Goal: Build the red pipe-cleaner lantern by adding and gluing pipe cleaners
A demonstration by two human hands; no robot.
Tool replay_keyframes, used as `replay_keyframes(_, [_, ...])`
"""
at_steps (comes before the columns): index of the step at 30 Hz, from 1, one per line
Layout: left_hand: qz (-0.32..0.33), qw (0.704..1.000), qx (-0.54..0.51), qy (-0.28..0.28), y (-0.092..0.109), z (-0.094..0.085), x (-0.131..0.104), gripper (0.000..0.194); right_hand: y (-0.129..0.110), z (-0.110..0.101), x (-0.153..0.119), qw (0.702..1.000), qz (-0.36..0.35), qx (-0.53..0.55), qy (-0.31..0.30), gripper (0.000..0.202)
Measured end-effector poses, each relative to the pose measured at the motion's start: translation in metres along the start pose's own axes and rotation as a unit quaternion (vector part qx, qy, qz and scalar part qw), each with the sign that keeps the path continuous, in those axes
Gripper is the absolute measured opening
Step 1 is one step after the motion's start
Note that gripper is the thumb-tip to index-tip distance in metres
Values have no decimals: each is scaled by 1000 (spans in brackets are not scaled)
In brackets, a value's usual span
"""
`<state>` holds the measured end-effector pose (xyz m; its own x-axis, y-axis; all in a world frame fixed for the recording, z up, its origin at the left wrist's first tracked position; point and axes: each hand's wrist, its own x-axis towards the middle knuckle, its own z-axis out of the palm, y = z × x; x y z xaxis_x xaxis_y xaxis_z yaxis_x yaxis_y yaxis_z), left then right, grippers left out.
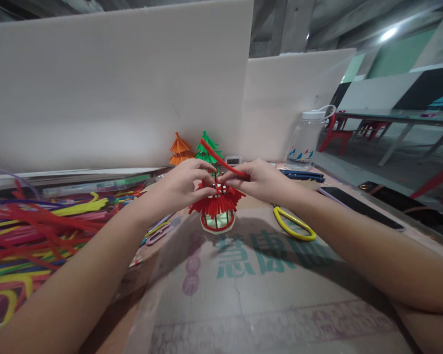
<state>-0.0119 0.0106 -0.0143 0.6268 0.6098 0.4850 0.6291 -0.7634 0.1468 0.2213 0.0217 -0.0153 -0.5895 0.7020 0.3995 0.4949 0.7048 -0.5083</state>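
Note:
A small red pagoda model (217, 204) with a fringed roof, thin posts and a red-rimmed pale base stands upright in front of me. My left hand (190, 183) curls round its upper left side, thumb and fingers closing on the frame. In a pinch, my right hand (256, 178) holds a red pipe cleaner (216, 155) that slants up to the left over the model. The right fingertips are close to the model's upper posts. Whether they touch it cannot be made out. Behind stand an orange tiered model (180, 147) and a green one (205, 142).
Many coloured pipe cleaners (40, 226) lie piled on the left. Yellow-handled scissors (294, 225) and a phone (360, 206) lie on the right. A clear bottle (303, 140) and dark blue-handled pliers (302, 175) are farther back. White boards (114, 83) wall off the table's rear.

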Motion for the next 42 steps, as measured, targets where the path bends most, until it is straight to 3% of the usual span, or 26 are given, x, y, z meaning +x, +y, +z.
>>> replay_keyframes(17, [16,1000,11,-19,1,-5,-2,20,2,1,0,1000,2,10,-6,27])
replay_keyframes(23, [4,1000,0,-24,0,-7,-4,26,-4,-9,-1,998,-39,-11,44,34])
replay_keyframes(26, [-3,1000,-3,1,1,-14,-4,34,-2,-21,-1,989,-93,-71,90,43])
replay_keyframes(30, [-75,992,-7,100,10,-25,-7,41,9,-35,0,962,-118,-179,172,30])
replay_keyframes(33, [-113,981,-6,158,18,-27,-9,39,14,-40,-1,956,-126,-182,192,27])
replay_keyframes(42, [-62,982,13,178,33,-26,-9,22,5,-30,-4,939,-177,-217,201,20])
